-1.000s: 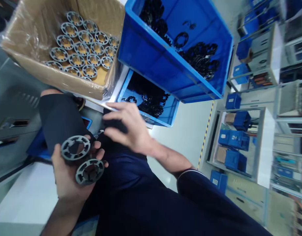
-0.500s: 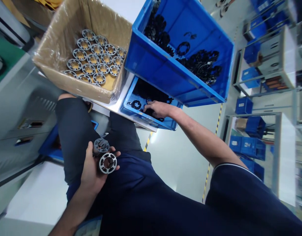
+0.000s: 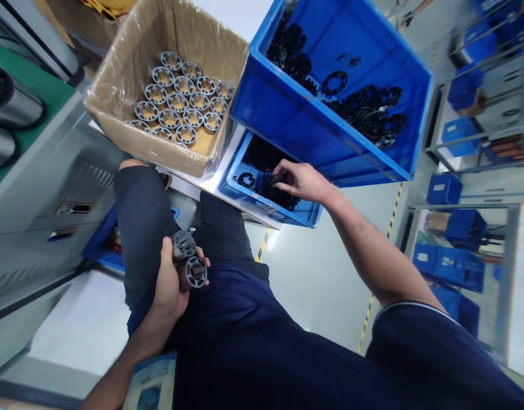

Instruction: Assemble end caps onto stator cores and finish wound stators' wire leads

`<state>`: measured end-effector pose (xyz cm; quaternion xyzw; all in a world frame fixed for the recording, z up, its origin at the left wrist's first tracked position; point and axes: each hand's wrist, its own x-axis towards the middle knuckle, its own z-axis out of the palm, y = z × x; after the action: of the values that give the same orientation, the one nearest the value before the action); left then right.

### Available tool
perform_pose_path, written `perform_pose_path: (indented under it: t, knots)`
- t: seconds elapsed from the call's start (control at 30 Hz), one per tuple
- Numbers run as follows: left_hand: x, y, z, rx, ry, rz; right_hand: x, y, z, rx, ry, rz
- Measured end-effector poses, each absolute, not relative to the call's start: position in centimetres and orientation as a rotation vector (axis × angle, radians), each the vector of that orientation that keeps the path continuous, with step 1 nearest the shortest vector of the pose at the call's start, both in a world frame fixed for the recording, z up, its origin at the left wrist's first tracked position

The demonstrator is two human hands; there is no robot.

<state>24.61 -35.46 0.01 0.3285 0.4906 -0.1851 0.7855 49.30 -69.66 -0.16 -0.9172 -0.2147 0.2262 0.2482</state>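
Note:
My left hand (image 3: 173,285), above my lap, is closed around two grey metal stator cores. One stator core (image 3: 184,245) lies by my thumb; the other stator core (image 3: 196,272) rests toward my fingertips, its slotted end facing up. My right hand (image 3: 302,179) is over the small blue bin (image 3: 231,183), fingers pinched on a dark piece that looks like one of the black slotted rings; my fingers partly hide it. A loose black slotted ring (image 3: 247,180) lies in the bin to the left of my fingers, with more dark rings heaped beneath and behind.
A plastic-lined cardboard box (image 3: 146,149) holds rows of stator cores. The large blue crate (image 3: 325,134) with black rings overhangs the small bin. Metal cylinders (image 3: 20,97) stand on a green surface at left. Shelves with blue bins (image 3: 464,228) line the right.
My right hand has lifted slightly from the heap, its fingers now pinched on a dark piece. The cores in my left hand have tilted a little. The whole view has shifted.

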Motion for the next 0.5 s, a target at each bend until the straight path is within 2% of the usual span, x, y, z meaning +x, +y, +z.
perform_pose_path:
  t: [0.13, 0.3, 0.5]
  knots:
    - [24.5, -34.9, -0.5, 0.898, 0.881, -0.272, 46.2, -67.7, 1.5, -2.394, -0.43, 0.281]
    - [26.0, -34.6, 1.3, 0.955, 0.748, -0.088, 38.9, -59.1, 3.6, -1.986, -0.539, 0.004]
    - [26.0, -33.4, 4.1, 1.204, 0.55, 0.273, 34.3, -50.4, 6.4, -1.735, -0.817, 0.029]
